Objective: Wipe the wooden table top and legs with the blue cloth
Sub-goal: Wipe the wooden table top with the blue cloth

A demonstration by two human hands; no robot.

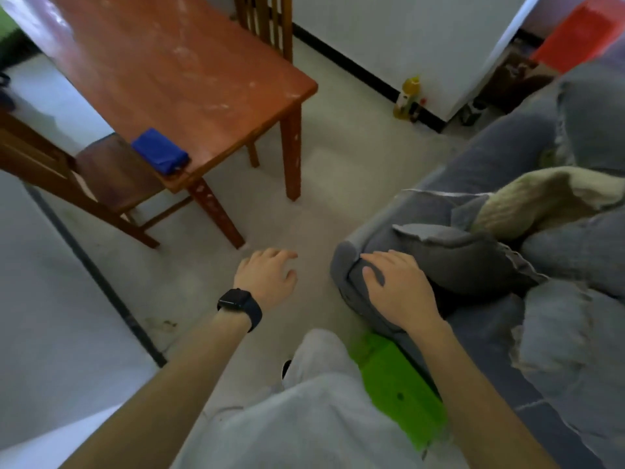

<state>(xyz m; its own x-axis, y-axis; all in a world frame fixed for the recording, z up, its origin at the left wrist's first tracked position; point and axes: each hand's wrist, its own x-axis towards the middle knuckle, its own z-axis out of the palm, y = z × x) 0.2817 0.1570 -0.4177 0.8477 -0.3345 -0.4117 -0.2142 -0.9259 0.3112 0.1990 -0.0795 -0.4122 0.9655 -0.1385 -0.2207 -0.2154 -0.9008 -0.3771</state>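
head view, wide angle, looking forward and down from a seated person. the wooden worktop (189,72) stood ahead and to the left, its surface marked by pale smears and dusty patches, most plainly toward the far and right parts. the blue cloth (159,150) lay folded on the near left corner of the worktop, close to the edge, with no hand on it. the near legs (291,154) carried pale flecks and scuffs along their length. a chair (101,177) was set beside the near left corner, and a second chair (267,18) stood at the far side.

the left hand (267,275), with a dark watch (240,308) on the wrist, hovered above the floor (338,170) with its fingers loosely spread; its grip was wide and held nothing. the right hand (395,286) rested flat on the arm of a grey sofa (507,157), fingers relaxed, its grip likewise wide and holding nothing. both hands were well apart from the cloth.

judged from this layout, the task had not visibly begun: the cloth was not picked up, the smears remained on the top, and the legs appeared unwiped. left to do were reaching the cloth, wiping the whole top, and then wiping each leg; the far legs were partly hidden.
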